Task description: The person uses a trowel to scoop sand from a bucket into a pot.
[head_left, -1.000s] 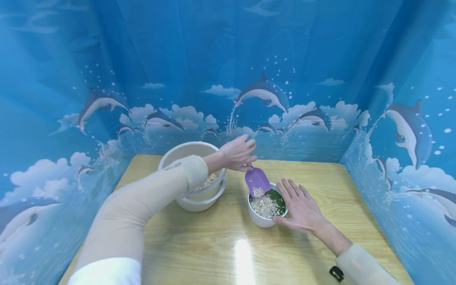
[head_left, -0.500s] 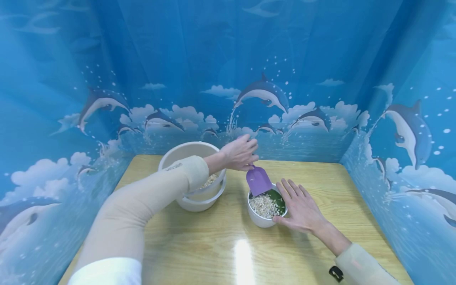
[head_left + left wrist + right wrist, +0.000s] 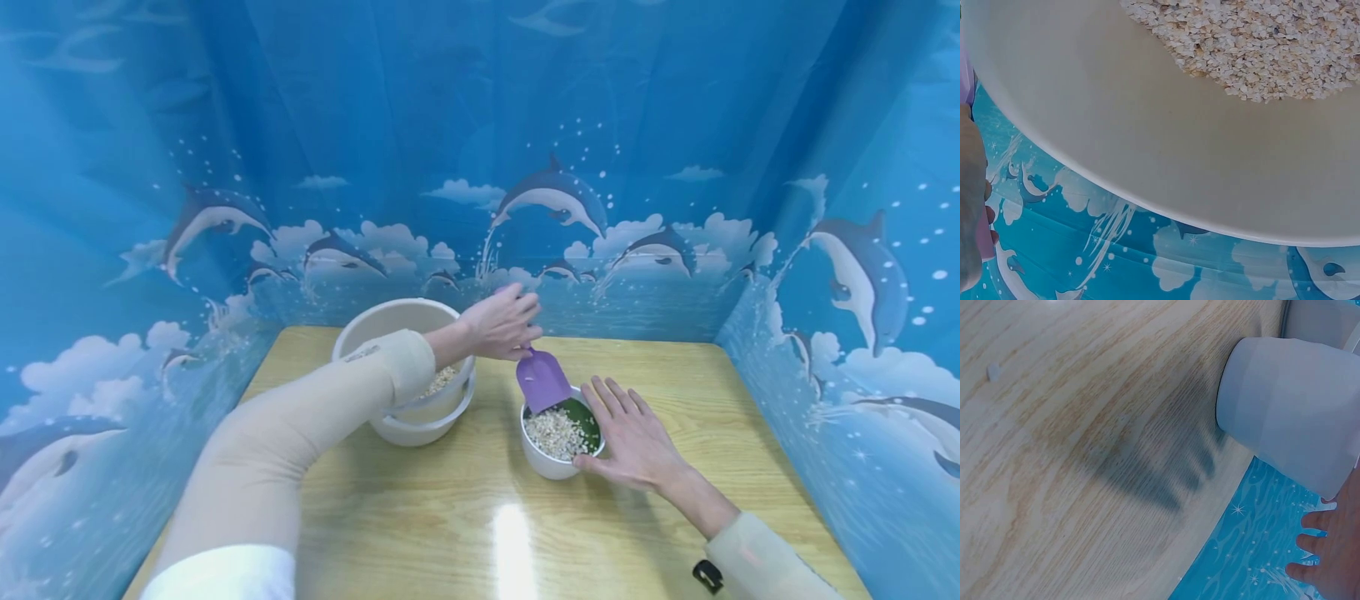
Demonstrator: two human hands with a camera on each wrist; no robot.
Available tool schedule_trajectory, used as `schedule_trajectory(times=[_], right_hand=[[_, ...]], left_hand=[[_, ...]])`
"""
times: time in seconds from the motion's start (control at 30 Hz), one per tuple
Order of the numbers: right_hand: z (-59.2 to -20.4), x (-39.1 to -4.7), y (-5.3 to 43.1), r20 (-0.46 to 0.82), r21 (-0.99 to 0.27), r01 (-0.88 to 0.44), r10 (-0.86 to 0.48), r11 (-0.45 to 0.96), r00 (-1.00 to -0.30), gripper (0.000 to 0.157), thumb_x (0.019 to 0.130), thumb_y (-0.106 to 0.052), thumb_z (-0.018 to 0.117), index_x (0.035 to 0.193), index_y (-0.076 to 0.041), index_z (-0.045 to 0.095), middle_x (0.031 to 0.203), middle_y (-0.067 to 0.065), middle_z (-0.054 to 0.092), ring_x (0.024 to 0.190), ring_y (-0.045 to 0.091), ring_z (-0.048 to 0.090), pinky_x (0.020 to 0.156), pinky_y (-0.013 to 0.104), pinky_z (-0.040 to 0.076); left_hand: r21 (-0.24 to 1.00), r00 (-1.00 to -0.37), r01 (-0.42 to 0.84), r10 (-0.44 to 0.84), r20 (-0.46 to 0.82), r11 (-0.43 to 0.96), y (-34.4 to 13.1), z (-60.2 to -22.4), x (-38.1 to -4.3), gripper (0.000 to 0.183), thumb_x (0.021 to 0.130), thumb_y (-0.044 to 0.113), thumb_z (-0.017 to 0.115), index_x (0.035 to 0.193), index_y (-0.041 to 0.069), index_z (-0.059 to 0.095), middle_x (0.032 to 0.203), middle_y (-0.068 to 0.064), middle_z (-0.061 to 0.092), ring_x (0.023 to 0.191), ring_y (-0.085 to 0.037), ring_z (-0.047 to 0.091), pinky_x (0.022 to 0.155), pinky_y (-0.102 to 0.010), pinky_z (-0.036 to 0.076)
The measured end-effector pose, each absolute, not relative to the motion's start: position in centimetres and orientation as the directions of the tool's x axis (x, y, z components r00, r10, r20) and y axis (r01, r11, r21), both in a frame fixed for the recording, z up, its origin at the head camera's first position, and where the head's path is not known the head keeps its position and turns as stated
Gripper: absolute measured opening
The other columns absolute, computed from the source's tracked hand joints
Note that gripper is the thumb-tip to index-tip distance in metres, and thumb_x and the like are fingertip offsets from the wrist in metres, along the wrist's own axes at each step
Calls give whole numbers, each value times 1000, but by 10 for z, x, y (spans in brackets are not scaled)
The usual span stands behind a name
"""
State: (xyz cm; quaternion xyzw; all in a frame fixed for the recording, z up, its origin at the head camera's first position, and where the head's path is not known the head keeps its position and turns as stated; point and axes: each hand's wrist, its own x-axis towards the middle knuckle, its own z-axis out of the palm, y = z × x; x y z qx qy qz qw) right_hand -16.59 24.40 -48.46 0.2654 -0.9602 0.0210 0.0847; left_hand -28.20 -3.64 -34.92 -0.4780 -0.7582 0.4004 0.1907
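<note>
My left hand [image 3: 501, 322] grips the handle of a purple scoop [image 3: 543, 382], whose blade tilts down over the rim of a small white pot [image 3: 550, 467]. Pale gravel [image 3: 555, 432] lies in the pot, covering part of a dark green surface [image 3: 581, 414]. Along the pot's right rim rests my right hand [image 3: 633, 433], fingers straight and spread, thumb at the near edge. The right wrist view shows the pot's smooth side [image 3: 1285, 406] with fingers [image 3: 1316, 544] beside it. At the left edge of the left wrist view, the hand [image 3: 971, 200] is partly cut off.
Left of the pot, a large white bucket [image 3: 360, 329] holds more pale gravel [image 3: 1272, 50], and my left forearm crosses over it. The wooden table [image 3: 420, 517] meets a blue dolphin-print curtain [image 3: 450, 125] at the back and sides. A small pale chip [image 3: 993, 372] lies on the table.
Gravel that lay at the scoop's lip a second ago has slid off into the pot, leaving the blade bare. Both hands have stayed nearly in place.
</note>
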Motion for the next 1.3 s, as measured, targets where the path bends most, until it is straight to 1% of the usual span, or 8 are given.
schedule_trajectory(times=[0.3, 0.5, 0.6, 0.97, 1.3], right_hand=[[-484, -165, 243, 172, -4, -511, -503, 860, -847, 115, 85, -83, 58, 164, -5, 31, 168, 25, 36, 155, 47, 38, 122, 66, 35], [-484, -165, 244, 171, -5, -511, -503, 859, -847, 114, 85, -84, 57, 164, -5, 31, 168, 25, 36, 155, 47, 38, 122, 67, 35], [-484, -165, 244, 171, -7, -511, -502, 860, -848, 114, 85, -83, 57, 164, -5, 31, 169, 25, 36, 155, 46, 38, 122, 66, 35], [-483, -164, 244, 161, -1, -509, -502, 861, -850, 114, 86, -83, 58, 164, -5, 30, 169, 25, 35, 155, 46, 37, 122, 66, 35], [-481, -166, 244, 180, 10, -517, -510, 856, -841, 114, 85, -83, 58, 163, -4, 33, 167, 26, 37, 154, 46, 39, 121, 66, 36]], left_hand=[[-810, -438, 535, 899, -24, 239, -37, -351, -281, 54, 109, 67, 25, 119, 27, 59, 118, 0, 65, 106, -18, 54, 92, -36, 45], [-822, -405, 519, 914, 5, 235, -35, -350, -280, 52, 109, 66, 28, 119, 27, 61, 118, 0, 66, 105, -17, 54, 92, -35, 46], [-818, -402, 524, 916, 8, 237, -36, -349, -279, 52, 109, 66, 28, 120, 27, 61, 119, 0, 66, 106, -18, 55, 92, -35, 46], [-791, -421, 550, 907, 13, 267, -41, -349, -280, 53, 109, 66, 28, 121, 27, 62, 121, -1, 66, 107, -19, 56, 91, -36, 47], [-729, -462, 597, 886, 29, 335, -49, -347, -281, 56, 107, 70, 30, 124, 25, 60, 120, -2, 66, 107, -20, 56, 90, -37, 48]])
